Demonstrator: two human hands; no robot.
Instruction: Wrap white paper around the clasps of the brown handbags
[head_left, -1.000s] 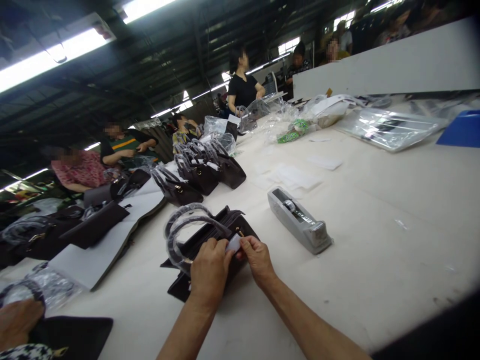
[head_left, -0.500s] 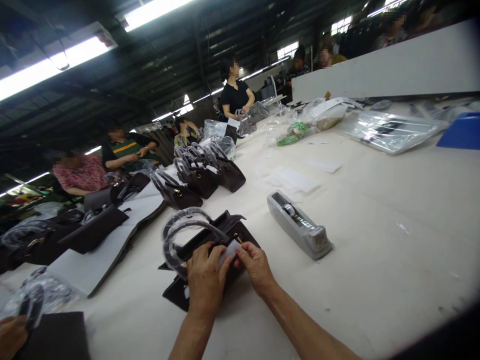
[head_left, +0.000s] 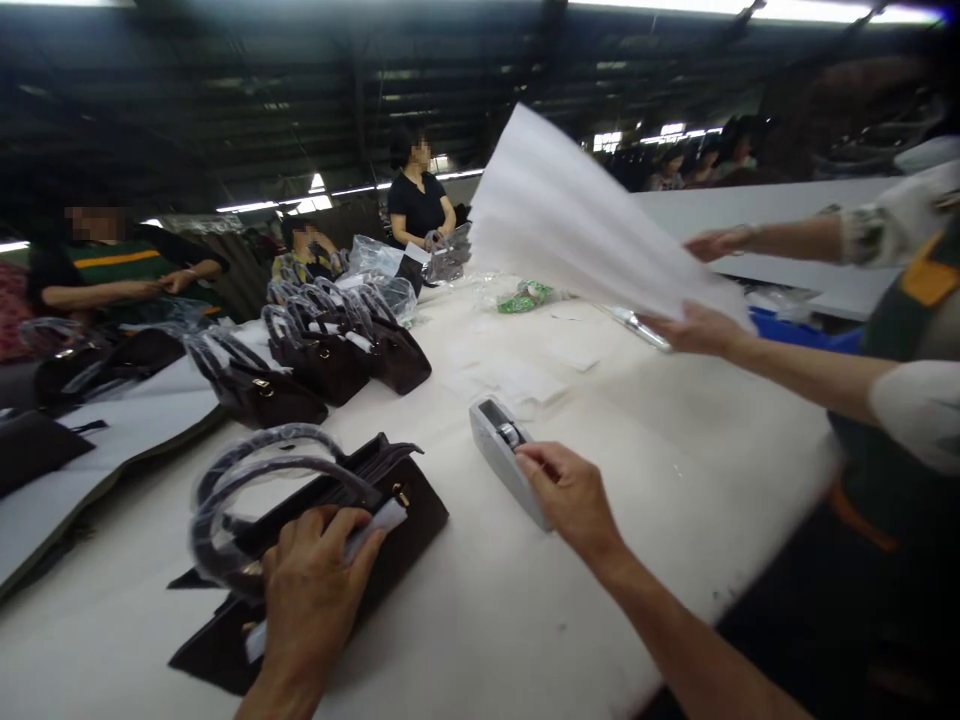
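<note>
A dark brown handbag [head_left: 421,505] lies tilted on the white table, its two handles [head_left: 214,500] wrapped in clear plastic. My left hand [head_left: 311,585] rests over the bag's front, thumb and fingers closed on a small white wrapping [head_left: 388,515] beside a gold-coloured fitting. To the right of the bag stands a grey tape dispenser [head_left: 495,465] with a roll inside. My right hand [head_left: 577,495] is at its near end, thumb and forefinger pinched together. Whatever is between those fingertips is too small to make out, and the hand hides that end of the dispenser.
Several wrapped handbags [head_left: 397,355] stand at the back left. White paper pieces [head_left: 525,382] lie beyond the dispenser. From the right, a co-worker's hands [head_left: 705,325] hold a large white sheet stack [head_left: 577,215] over the table. More people [head_left: 420,210] work at the far side.
My right hand has left the white wrapping and moved right to the tape dispenser. My left hand stays on the wrapping. The view has turned, and a co-worker with white sheets has appeared at right.
</note>
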